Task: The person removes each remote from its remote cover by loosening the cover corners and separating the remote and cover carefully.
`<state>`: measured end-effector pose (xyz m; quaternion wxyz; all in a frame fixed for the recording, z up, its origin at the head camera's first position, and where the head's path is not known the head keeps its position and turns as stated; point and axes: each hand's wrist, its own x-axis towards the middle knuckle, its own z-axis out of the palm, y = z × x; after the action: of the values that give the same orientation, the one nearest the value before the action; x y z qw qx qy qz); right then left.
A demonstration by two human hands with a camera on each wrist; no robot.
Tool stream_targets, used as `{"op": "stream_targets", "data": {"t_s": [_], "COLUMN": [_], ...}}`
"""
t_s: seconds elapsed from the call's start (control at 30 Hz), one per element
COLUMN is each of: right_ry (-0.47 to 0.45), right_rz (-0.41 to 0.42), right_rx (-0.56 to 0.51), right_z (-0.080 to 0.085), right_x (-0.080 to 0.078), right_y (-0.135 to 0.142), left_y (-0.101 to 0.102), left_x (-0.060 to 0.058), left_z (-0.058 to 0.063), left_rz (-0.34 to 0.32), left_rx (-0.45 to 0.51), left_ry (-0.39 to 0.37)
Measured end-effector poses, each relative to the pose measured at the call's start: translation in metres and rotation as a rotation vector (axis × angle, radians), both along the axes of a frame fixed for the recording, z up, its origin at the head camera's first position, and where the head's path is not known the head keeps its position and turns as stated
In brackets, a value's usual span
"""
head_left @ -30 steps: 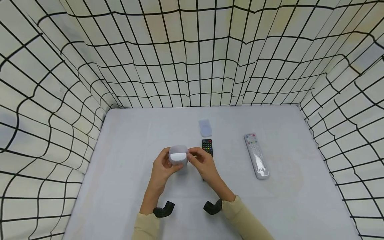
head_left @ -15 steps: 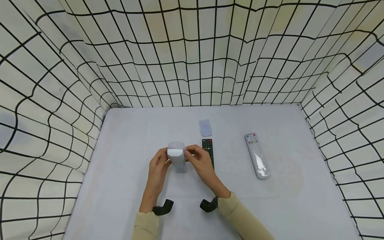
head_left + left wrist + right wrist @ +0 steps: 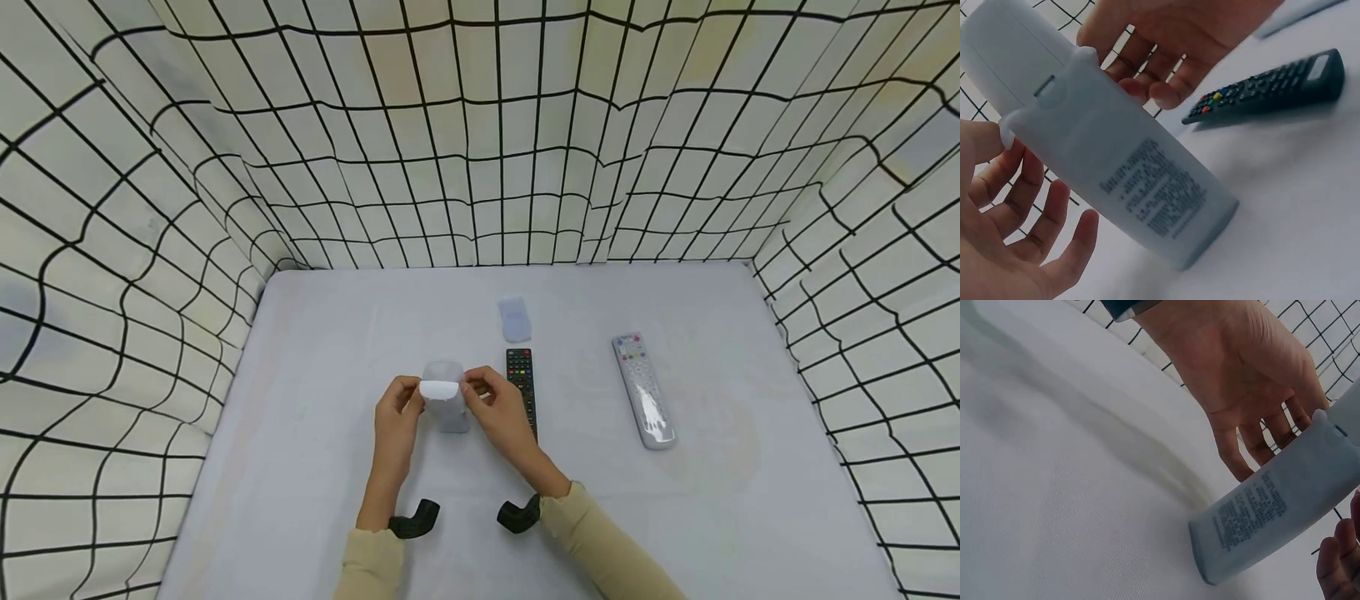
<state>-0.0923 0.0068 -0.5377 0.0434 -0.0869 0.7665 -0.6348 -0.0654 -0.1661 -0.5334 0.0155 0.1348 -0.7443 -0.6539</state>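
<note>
At the centre of the head view, a pale oblong device (image 3: 448, 413) stands between the left hand (image 3: 393, 425) and the right hand (image 3: 501, 414), each pinching one side of its upper end, so that most of its body hangs below the fingertips. Whether its lower end touches the white table (image 3: 300, 475) I cannot tell. A second ago the left hand was wrapped lower around it, thumb across the near side; now that thumb is up at the left corner and more of the body shows beneath the white end face, while the right hand keeps to its side. The device is smooth and grey-white, with rounded edges, small flaring corners at the pinched end, a short dark slot and a block of blurred print toward the other end. Right of centre lies a slim black remote (image 3: 522, 390) with coloured buttons, partly behind the right hand; above it, a translucent bluish flat piece (image 3: 514, 320); farther right, a glossy pale remote (image 3: 643, 392) lies aslant. Black grid lines cross the whitish backdrop (image 3: 480, 129) above
</note>
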Motion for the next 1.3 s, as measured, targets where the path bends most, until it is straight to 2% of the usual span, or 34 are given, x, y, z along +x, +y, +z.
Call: {"op": "stream_targets", "data": {"t_s": [0.17,0.37,0.47,0.63,0.8,1.07,1.3], "right_ry": [0.081,0.209,0.226,0.214,0.227,0.279,0.280], "right_rz": [-0.031,-0.030,-0.027,-0.020,-0.020,-0.030,-0.019], "right_rx": [0.152,0.351,0.470,0.599,0.673,0.701,0.726], "right_z": [-0.002,-0.003,-0.003,-0.006,-0.011,-0.013,-0.018], "right_x": [0.000,0.001,0.002,0.003,0.003,0.003,0.004], "right_y": [0.000,0.002,0.001,0.000,-0.002,-0.003,-0.004], "left_y": [0.000,0.002,0.002,0.001,0.002,0.002,0.003], "left_x": [0.001,0.003,0.004,0.004,0.005,0.004,0.006], "left_z": [-0.006,-0.011,-0.015,-0.022,-0.025,-0.031,-0.038], "left_rz": [-0.003,0.010,0.009,0.009,0.000,-0.005,0.011], "left_rx": [-0.143,-0.321,-0.418,-0.532,-0.599,-0.663,-0.712], "left_ry": [0.033,0.084,0.118,0.138,0.124,0.116,0.169]}}
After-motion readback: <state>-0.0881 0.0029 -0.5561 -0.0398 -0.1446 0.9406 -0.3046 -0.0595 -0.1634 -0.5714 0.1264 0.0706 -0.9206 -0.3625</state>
